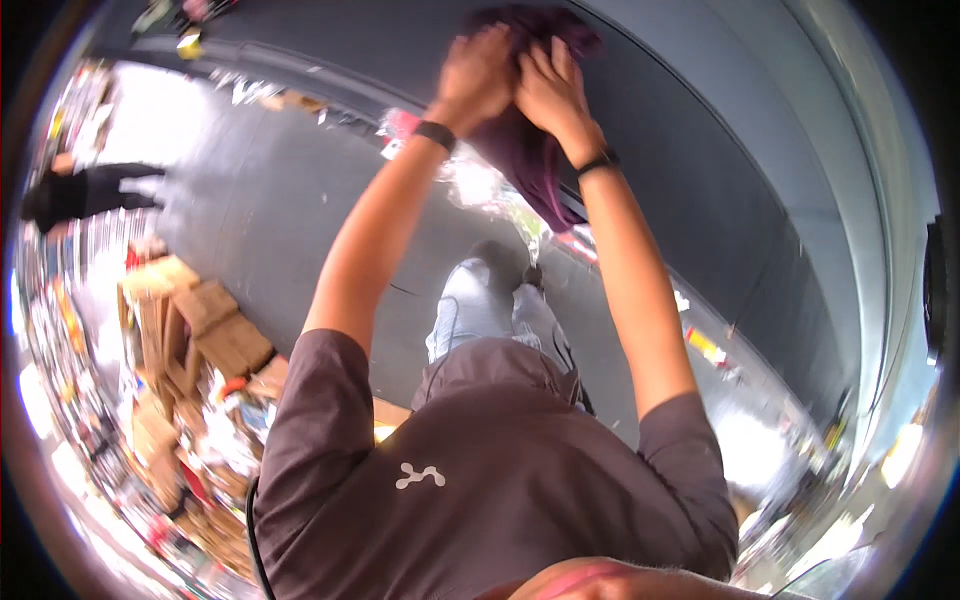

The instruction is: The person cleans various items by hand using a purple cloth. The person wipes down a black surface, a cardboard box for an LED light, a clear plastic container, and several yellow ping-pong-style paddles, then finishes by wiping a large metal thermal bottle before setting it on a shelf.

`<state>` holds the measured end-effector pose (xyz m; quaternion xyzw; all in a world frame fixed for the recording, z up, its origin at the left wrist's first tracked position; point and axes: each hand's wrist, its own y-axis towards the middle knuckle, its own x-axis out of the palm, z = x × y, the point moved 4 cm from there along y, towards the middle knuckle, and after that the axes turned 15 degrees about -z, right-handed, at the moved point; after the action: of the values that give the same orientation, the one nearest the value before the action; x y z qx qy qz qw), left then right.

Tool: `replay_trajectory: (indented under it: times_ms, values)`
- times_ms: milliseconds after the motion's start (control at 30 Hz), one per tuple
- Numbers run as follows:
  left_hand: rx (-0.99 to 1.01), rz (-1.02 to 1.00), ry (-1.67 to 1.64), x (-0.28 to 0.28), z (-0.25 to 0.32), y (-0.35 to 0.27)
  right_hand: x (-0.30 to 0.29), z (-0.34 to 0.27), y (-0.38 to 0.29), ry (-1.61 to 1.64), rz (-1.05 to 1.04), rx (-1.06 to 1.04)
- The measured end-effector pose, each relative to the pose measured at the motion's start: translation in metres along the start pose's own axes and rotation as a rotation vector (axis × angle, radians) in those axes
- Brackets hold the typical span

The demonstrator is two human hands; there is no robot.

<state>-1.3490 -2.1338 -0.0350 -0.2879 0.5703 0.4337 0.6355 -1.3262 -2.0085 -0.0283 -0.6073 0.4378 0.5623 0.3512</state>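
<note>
A dark purple cloth, perhaps a garment [525, 150], lies bunched on a dark conveyor-like surface [675, 187]. Its lower part drapes over the near edge towards the floor. My left hand [480, 79] grips the cloth from the left, its fingers bent and blurred by motion. Close beside it, my right hand [553, 86] holds the same cloth with fingers stretched over the folds; the thumb cannot be made out. Both arms reach far forward, and a dark band circles each wrist. The cloth's far end lies beyond my fingertips.
Plastic scraps [480, 180] litter the floor along the surface's edge. A pale curved wall [832, 150] bounds the far right side. Cardboard boxes [217, 322] and mixed litter heap up at left. Another person [90, 195] stands at the far left. A yellow item [190, 45] lies top left.
</note>
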Motion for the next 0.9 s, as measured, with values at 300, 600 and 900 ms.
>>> replay_trajectory:
  times_ms: [300,600,900]
  values:
    - [0.131,0.183,-0.153,-0.013,0.027,-0.083,-0.022,-0.050,-0.085,0.023,0.204,-0.006]
    - [0.288,-0.016,-0.123,-0.003,0.079,-0.005,-0.014,0.045,-0.073,-0.149,0.029,0.099]
    - [0.575,0.032,-0.061,0.021,0.232,-0.065,-0.038,0.052,-0.251,-0.106,0.161,0.420]
